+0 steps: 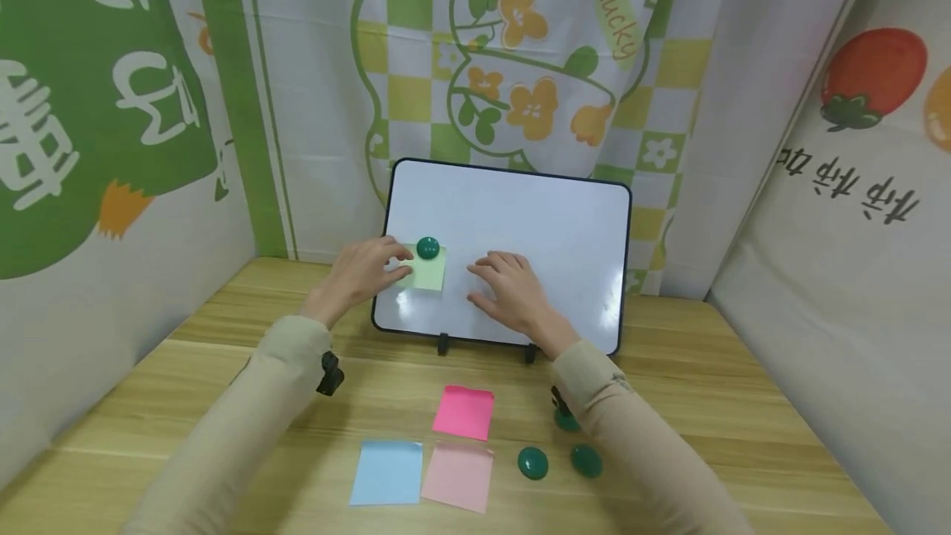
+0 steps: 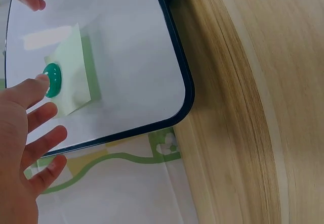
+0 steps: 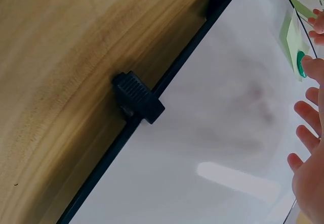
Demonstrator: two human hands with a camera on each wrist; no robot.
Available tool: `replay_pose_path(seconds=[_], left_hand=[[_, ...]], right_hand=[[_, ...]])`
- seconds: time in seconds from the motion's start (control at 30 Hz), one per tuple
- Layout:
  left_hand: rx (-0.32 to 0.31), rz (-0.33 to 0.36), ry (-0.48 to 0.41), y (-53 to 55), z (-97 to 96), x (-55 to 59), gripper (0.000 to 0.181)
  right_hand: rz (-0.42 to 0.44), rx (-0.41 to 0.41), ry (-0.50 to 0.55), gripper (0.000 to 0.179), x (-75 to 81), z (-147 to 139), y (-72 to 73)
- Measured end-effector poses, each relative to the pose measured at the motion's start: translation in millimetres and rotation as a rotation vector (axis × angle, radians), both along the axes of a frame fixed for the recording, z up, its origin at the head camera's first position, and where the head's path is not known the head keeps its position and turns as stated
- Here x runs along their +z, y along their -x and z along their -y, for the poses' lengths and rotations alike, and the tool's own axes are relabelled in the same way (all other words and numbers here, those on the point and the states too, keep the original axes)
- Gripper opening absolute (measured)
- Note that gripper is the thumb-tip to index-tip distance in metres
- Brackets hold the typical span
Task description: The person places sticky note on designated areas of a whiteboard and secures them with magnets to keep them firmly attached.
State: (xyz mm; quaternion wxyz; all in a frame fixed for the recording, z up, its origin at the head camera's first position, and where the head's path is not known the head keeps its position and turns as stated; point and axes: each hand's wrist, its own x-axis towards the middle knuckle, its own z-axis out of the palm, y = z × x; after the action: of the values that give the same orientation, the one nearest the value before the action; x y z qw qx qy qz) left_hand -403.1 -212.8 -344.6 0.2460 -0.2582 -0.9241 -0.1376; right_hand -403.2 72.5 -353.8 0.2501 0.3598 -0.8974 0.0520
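Note:
A light green sticky note (image 1: 429, 276) is on the left part of a small whiteboard (image 1: 520, 209), with a round green magnet (image 1: 428, 248) on its upper part. In the left wrist view, the lower part of the note (image 2: 76, 77) stands away from the board. My left hand (image 1: 359, 272) is at the note's left edge, fingers loosely bent and gripping nothing. Its thumb overlaps the magnet (image 2: 54, 85) in the left wrist view; contact is unclear. To the right of the note, my right hand (image 1: 513, 291) hovers before the board with fingers spread and holds nothing.
Pink (image 1: 464, 413), blue (image 1: 387, 473) and pale pink (image 1: 458, 475) sticky notes lie on the wooden table (image 1: 654, 436). Several green magnets (image 1: 532, 463) lie right of them, one partly behind the right sleeve. Black feet (image 1: 443, 343) support the board. Printed curtains (image 1: 319, 106) surround the table.

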Motion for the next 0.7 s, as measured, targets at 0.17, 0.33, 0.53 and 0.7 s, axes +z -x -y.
replay_pose_path(seconds=[0.17, 0.33, 0.53, 0.7], left_hand=[[-0.013, 0.007, 0.029, -5.6, -1.2, 1.4, 0.027], [-0.016, 0.023, 0.061, -11.5, -2.6, -0.9, 0.028], [-0.014, 0.025, 0.104, -18.7, -3.0, -2.8, 0.027], [-0.041, 0.030, 0.119, -24.0, -2.9, -4.8, 0.027]], right_hand=[[0.014, -0.001, -0.010, 0.046, -1.9, -5.5, -5.0], [0.008, 0.013, -0.005, 0.044, -4.2, -9.1, -10.0], [0.013, 0.029, 0.012, 0.045, -5.3, -13.9, -16.7], [0.019, 0.025, 0.018, 0.045, -6.9, -19.9, -23.4]])
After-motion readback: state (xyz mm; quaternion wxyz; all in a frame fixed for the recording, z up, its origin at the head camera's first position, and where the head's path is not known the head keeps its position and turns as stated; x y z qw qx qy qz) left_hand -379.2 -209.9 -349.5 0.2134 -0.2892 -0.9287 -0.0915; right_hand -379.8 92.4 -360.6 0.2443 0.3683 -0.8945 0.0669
